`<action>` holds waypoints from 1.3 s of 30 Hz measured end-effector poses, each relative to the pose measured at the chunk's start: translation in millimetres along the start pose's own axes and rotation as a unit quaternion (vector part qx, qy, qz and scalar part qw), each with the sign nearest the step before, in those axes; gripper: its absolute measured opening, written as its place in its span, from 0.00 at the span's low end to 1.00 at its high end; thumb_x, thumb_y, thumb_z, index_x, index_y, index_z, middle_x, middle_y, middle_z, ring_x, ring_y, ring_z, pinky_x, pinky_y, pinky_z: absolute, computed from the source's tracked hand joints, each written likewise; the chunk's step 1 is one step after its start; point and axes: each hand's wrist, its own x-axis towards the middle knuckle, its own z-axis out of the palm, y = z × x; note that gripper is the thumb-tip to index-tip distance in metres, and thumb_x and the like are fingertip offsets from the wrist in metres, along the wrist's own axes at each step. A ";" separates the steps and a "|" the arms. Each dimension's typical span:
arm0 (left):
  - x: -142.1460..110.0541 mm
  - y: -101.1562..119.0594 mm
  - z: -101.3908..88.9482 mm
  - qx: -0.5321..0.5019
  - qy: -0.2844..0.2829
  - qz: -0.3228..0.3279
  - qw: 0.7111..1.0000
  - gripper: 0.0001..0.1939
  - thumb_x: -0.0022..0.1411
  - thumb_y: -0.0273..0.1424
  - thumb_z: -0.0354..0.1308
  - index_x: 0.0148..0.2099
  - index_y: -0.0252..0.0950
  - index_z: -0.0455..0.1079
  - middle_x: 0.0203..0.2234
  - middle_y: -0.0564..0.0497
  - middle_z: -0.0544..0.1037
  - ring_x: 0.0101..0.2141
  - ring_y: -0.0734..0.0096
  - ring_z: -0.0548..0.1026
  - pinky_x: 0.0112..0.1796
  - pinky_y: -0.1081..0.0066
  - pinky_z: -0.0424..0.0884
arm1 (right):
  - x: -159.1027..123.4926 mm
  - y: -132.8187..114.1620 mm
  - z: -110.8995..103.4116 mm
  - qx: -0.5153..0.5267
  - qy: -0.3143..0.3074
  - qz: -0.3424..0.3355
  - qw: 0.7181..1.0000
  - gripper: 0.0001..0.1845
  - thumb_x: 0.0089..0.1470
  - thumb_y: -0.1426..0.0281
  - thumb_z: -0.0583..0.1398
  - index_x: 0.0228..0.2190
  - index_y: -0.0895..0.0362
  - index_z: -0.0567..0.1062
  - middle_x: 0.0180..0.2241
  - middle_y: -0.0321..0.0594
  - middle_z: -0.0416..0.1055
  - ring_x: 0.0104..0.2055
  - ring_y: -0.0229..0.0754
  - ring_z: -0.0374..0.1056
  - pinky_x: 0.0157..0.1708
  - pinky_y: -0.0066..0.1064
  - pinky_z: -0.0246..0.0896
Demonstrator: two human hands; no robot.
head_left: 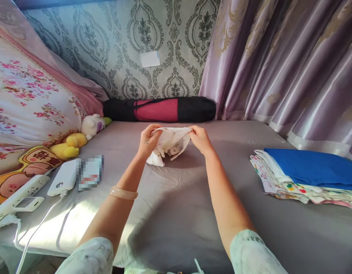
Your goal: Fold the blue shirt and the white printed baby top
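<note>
A white piece of cloth with small printed motifs (173,137) is stretched between my two hands, just above the grey sheet (176,205). My left hand (149,140) pinches its left upper corner, and my right hand (201,139) pinches the right one. Below the taut top edge the cloth hangs in loose folds, and its lower part reaches down to the sheet. What kind of garment or cloth it is cannot be made out. A pale bangle (123,193) circles my left forearm.
Folded clothes with a blue one on top (315,169) lie at the right. Along the left are plush toys (67,146), a power strip (27,192), a white power bank (63,177) and a cable (40,226). A black and red roll bag (158,109) rests against the wall.
</note>
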 end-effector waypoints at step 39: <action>-4.5 2.2 55.9 -0.067 -0.184 -0.109 0.975 0.16 0.47 0.41 0.65 0.33 0.33 0.74 0.27 0.51 0.77 0.28 0.72 0.73 0.30 0.74 0.68 | -18.9 -0.6 -87.1 -0.081 -0.128 0.107 0.983 0.23 0.45 0.49 0.61 0.24 0.58 0.74 0.19 0.30 0.63 0.23 0.34 0.55 0.23 0.26 0.48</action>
